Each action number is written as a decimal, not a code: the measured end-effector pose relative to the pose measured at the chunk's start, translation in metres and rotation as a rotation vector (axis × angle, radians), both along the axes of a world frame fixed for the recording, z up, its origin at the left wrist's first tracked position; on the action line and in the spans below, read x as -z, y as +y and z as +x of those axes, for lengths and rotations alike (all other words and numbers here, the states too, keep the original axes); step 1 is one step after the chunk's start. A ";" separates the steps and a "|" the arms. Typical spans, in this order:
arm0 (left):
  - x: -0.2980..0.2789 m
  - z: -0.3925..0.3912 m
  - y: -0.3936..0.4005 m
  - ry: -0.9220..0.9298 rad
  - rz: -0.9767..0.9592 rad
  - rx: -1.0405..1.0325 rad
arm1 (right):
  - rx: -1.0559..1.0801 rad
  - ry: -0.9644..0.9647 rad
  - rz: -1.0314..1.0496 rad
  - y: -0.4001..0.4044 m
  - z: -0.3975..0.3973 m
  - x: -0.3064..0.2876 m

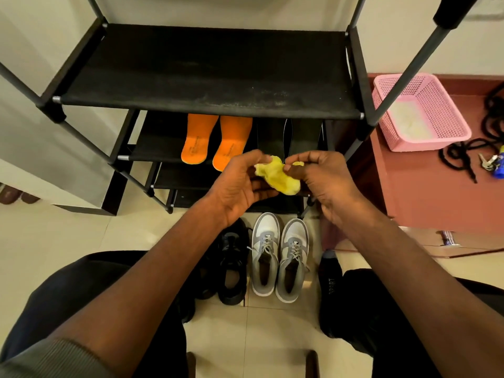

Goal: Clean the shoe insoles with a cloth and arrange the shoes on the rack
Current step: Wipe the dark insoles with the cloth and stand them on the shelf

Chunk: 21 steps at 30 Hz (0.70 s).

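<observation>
Cloth (278, 178) sits bunched at centre frame, pinched in my left hand (240, 184) and right hand (321, 181) grip; I'd fold it flat before wiping the insoles (215, 143).

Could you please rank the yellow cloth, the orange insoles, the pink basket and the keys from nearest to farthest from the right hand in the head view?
From the right hand:
1. Yellow cloth, held between both hands.
2. Orange insoles, on the rack shelf to the left.
3. Pink basket, on the floor to the upper right.
4. Keys, far right; close to the basket's rank.
</observation>
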State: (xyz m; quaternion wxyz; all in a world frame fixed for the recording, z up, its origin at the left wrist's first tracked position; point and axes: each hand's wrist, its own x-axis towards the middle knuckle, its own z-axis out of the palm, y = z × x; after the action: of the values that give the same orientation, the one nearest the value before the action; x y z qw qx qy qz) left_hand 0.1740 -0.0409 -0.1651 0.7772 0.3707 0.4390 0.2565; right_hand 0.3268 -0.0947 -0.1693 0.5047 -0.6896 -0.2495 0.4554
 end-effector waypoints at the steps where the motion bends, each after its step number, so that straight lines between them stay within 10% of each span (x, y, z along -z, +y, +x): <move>1: 0.002 0.001 0.000 0.023 0.024 0.010 | -0.013 -0.064 0.028 0.001 0.000 0.002; 7: 0.013 -0.004 0.010 0.073 0.057 -0.209 | 0.231 -0.067 0.112 0.005 0.005 0.006; 13: 0.011 -0.005 0.012 -0.056 -0.027 -0.240 | -0.020 0.099 0.093 0.001 -0.004 0.001; 21: 0.008 -0.015 0.020 -0.083 -0.192 -0.355 | 0.114 -0.158 0.145 0.001 -0.001 0.003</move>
State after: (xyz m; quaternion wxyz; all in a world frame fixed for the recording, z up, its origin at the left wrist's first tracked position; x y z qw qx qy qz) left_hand 0.1586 -0.0205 -0.1735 0.7691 0.2006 0.4874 0.3616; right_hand 0.3258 -0.0941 -0.1726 0.5571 -0.6981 -0.2811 0.3511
